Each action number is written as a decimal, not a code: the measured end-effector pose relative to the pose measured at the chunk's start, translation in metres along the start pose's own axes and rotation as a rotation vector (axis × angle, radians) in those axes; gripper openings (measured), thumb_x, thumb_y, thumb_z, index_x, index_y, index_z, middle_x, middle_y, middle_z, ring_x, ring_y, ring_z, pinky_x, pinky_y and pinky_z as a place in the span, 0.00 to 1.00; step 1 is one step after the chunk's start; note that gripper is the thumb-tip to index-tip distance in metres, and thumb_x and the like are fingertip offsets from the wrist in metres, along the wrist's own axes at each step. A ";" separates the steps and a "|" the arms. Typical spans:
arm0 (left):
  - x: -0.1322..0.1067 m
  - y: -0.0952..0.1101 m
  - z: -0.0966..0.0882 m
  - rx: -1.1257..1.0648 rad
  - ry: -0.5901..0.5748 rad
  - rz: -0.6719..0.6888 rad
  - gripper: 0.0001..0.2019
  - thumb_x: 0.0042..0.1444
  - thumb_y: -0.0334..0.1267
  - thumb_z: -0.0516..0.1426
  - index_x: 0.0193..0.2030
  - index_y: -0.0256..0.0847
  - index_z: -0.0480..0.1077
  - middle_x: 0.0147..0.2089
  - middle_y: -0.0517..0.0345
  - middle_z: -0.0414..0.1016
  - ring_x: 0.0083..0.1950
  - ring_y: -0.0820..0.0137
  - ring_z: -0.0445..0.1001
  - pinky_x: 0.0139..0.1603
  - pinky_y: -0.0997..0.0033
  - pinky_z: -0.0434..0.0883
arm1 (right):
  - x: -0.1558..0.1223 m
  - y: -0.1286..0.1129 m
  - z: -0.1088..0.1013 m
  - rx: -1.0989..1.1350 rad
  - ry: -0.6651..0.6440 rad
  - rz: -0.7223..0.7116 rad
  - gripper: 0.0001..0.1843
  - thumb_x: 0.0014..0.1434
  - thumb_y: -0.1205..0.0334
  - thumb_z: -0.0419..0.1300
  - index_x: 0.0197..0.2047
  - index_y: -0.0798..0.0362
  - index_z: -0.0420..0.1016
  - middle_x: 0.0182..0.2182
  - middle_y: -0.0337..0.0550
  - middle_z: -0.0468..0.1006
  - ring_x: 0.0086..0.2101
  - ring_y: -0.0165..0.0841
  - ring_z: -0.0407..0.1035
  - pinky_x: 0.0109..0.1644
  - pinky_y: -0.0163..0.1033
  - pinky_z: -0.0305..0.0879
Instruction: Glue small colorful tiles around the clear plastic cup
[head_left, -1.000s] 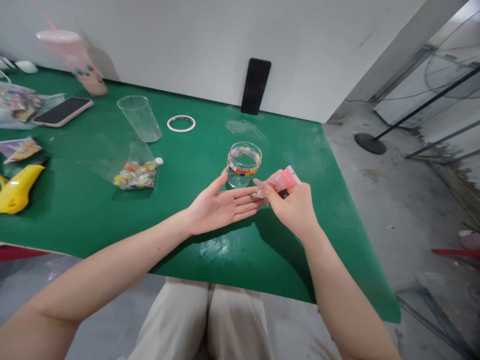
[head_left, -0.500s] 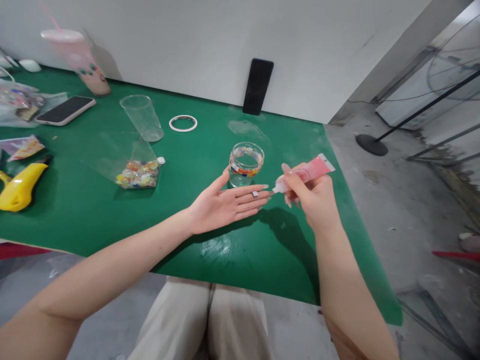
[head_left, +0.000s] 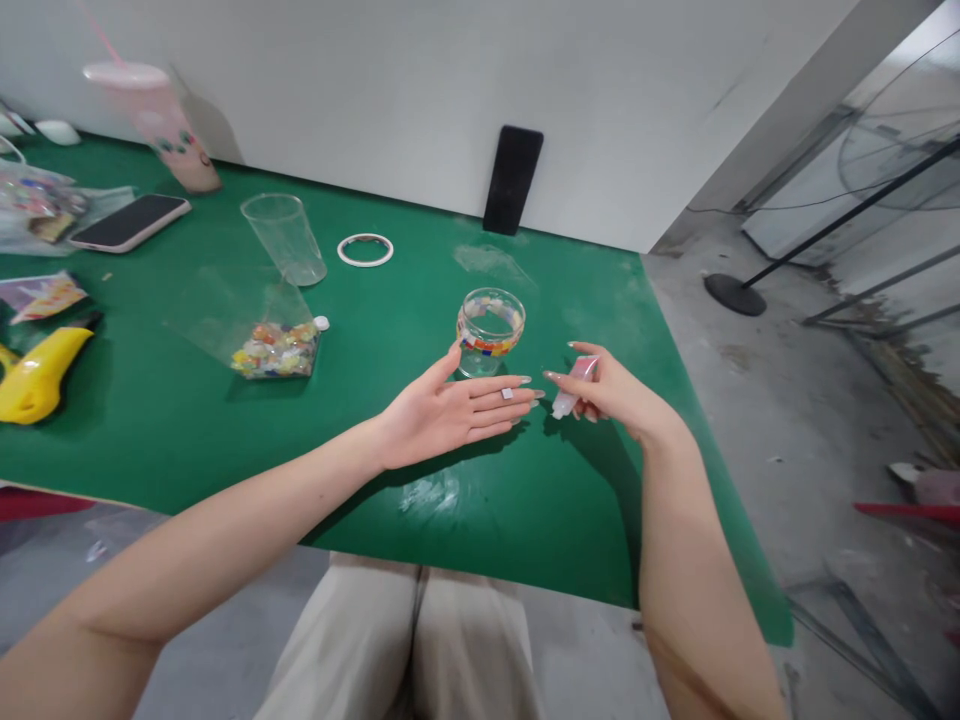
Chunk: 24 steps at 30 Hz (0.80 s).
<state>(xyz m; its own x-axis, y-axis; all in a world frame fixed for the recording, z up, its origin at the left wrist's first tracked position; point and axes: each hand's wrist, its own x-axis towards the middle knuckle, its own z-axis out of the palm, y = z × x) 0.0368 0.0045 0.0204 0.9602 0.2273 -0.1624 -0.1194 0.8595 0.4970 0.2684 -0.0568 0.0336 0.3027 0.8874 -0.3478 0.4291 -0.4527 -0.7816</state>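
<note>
My left hand (head_left: 442, 415) lies palm up with its fingers stretched flat. On those fingers rests a small white mosaic tile (head_left: 507, 394). Just behind the fingertips stands a clear glass bowl (head_left: 491, 325), upright, with a band of coloured tiles around its side. To the right, my right hand (head_left: 611, 385) pinches a pink and clear glue tube (head_left: 577, 385) between thumb and fingers. The tube's tip points down and left, a little apart from my left fingertips. Part of the tube is hidden by the hand.
On the green table (head_left: 360, 345) are a bag of coloured tiles (head_left: 277, 350), a clear plastic cup (head_left: 285, 238), a roll of tape (head_left: 365, 250), a yellow tool (head_left: 49, 375), a phone (head_left: 131, 222) and a pink tumbler (head_left: 161, 125). A black slab (head_left: 513, 180) leans on the wall.
The glue tube has swung from nearly level at my left fingertips to a steeper, downward tilt in my right hand, drawing slightly away. My left hand and the tile stay put.
</note>
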 end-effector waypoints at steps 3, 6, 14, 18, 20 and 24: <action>0.000 -0.001 0.001 -0.014 -0.003 -0.005 0.39 0.63 0.58 0.35 0.69 0.24 0.45 0.69 0.39 0.50 0.70 0.57 0.49 0.67 0.58 0.48 | 0.005 0.005 0.006 -0.021 -0.025 0.019 0.56 0.50 0.53 0.67 0.68 0.64 0.34 0.13 0.32 0.71 0.15 0.29 0.64 0.17 0.30 0.57; -0.001 0.000 0.002 -0.013 -0.031 -0.024 0.40 0.63 0.60 0.35 0.68 0.24 0.48 0.69 0.38 0.52 0.69 0.57 0.51 0.67 0.58 0.49 | 0.009 0.007 0.015 -0.012 -0.054 0.032 0.61 0.49 0.56 0.67 0.69 0.65 0.26 0.14 0.32 0.72 0.15 0.30 0.65 0.18 0.31 0.59; -0.004 0.001 0.004 0.145 0.071 -0.199 0.41 0.61 0.62 0.36 0.61 0.25 0.61 0.64 0.35 0.61 0.64 0.55 0.62 0.63 0.56 0.57 | 0.008 0.008 0.009 -0.272 0.159 -0.064 0.50 0.45 0.47 0.67 0.65 0.59 0.54 0.20 0.37 0.74 0.23 0.36 0.71 0.31 0.44 0.69; -0.002 -0.001 0.003 0.239 0.255 -0.261 0.40 0.60 0.63 0.37 0.54 0.26 0.68 0.58 0.33 0.68 0.57 0.55 0.70 0.58 0.58 0.64 | 0.005 0.007 0.011 -0.312 0.390 -0.401 0.36 0.45 0.48 0.67 0.56 0.52 0.68 0.44 0.51 0.76 0.46 0.47 0.71 0.51 0.55 0.66; -0.001 -0.002 0.003 0.315 0.354 -0.262 0.40 0.58 0.65 0.38 0.50 0.27 0.71 0.55 0.34 0.72 0.54 0.56 0.73 0.56 0.60 0.67 | 0.006 0.004 0.020 -0.290 0.361 -0.518 0.37 0.46 0.49 0.67 0.59 0.49 0.65 0.54 0.53 0.70 0.55 0.48 0.65 0.58 0.58 0.60; 0.001 -0.001 0.004 0.388 0.498 -0.220 0.43 0.54 0.70 0.37 0.43 0.29 0.73 0.49 0.35 0.76 0.50 0.56 0.76 0.52 0.62 0.70 | 0.013 -0.008 0.042 -0.328 0.185 -0.499 0.43 0.46 0.47 0.67 0.62 0.52 0.60 0.59 0.56 0.66 0.61 0.50 0.57 0.65 0.65 0.40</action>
<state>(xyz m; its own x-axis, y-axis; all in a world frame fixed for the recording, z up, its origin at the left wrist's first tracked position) 0.0388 0.0026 0.0230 0.7091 0.3295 -0.6234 0.2551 0.7043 0.6625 0.2331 -0.0377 0.0132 0.1286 0.9822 0.1369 0.7867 -0.0170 -0.6171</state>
